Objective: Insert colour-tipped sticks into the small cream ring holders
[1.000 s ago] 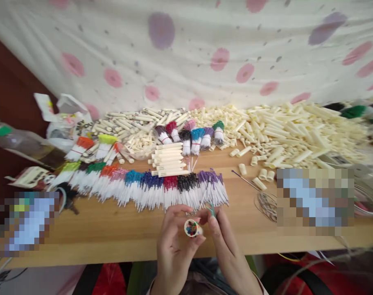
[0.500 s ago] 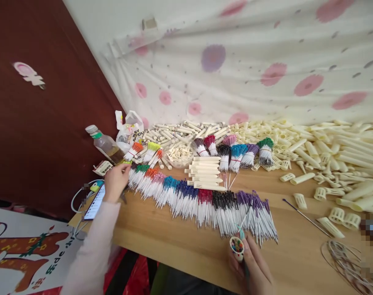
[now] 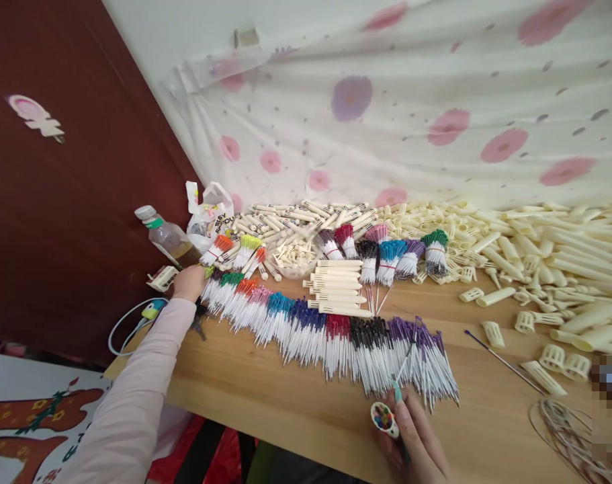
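At the far left end of a row of pen refills (image 3: pixel 295 323) with coloured ends, my left hand (image 3: pixel 189 284) reaches in beside the yellow-green ones. Its fingertips are bunched together there, and what they hold, if anything, is hidden. In my right hand (image 3: pixel 419 437), near the front edge, is a cream pen barrel (image 3: pixel 385 418), its open end facing up and packed with colourful tips. A thin tool with a teal part (image 3: pixel 397 391) is held by the same fingers, its slim tip pointing up over the purple refills.
Cream pen bodies (image 3: pixel 338 286) lie stacked mid-table, behind the row. Rubber-banded refill bundles (image 3: pixel 390 259), a clear bowl (image 3: pixel 293 259) of small parts and heaps of cream plastic parts (image 3: pixel 552 249) fill the back. A bottle (image 3: pixel 172 238) stands left; coiled cord (image 3: pixel 567 430) lies right.
My left hand has moved left and a little down at the row's left end, its forearm now covering the phone. The pen barrel in my right hand has shifted slightly left and tilted.
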{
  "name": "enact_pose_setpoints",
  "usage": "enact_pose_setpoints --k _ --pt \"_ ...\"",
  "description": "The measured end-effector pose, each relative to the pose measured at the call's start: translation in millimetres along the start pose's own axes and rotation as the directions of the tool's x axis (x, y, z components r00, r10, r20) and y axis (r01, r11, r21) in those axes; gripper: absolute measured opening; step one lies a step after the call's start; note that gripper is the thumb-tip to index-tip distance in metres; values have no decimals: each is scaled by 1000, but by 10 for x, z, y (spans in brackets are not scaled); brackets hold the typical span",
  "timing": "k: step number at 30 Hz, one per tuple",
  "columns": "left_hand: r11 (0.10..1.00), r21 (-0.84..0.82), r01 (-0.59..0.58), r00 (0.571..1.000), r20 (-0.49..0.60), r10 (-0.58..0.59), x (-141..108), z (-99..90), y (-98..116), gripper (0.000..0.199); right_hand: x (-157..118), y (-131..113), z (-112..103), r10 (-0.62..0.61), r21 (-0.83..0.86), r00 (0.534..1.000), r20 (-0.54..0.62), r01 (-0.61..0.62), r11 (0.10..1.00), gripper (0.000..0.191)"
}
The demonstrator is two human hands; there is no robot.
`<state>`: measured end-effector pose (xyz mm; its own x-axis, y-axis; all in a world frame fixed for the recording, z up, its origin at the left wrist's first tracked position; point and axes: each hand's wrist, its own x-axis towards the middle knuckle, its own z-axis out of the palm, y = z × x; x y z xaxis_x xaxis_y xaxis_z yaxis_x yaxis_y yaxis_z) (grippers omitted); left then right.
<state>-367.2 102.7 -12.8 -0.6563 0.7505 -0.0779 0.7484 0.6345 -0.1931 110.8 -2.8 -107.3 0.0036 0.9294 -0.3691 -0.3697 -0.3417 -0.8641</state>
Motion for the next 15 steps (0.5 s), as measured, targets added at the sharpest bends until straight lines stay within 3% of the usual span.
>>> enact_pose_setpoints --k 3,9,15 --pt "1000 -1 -2 1000 -1 2 11 6 -9 37 -21 8 0 111 -30 991 -81 -114 993 45" --pt "996 -89 2 999 -46 -6 -11 -121 -107 36 18 53 -55 34 -56 998 -59 -37 998 44" --pt "950 -306 -52 967 -255 -29 -147 -478 -222 31 26 50 -43 74 -27 996 -52 -76 997 39"
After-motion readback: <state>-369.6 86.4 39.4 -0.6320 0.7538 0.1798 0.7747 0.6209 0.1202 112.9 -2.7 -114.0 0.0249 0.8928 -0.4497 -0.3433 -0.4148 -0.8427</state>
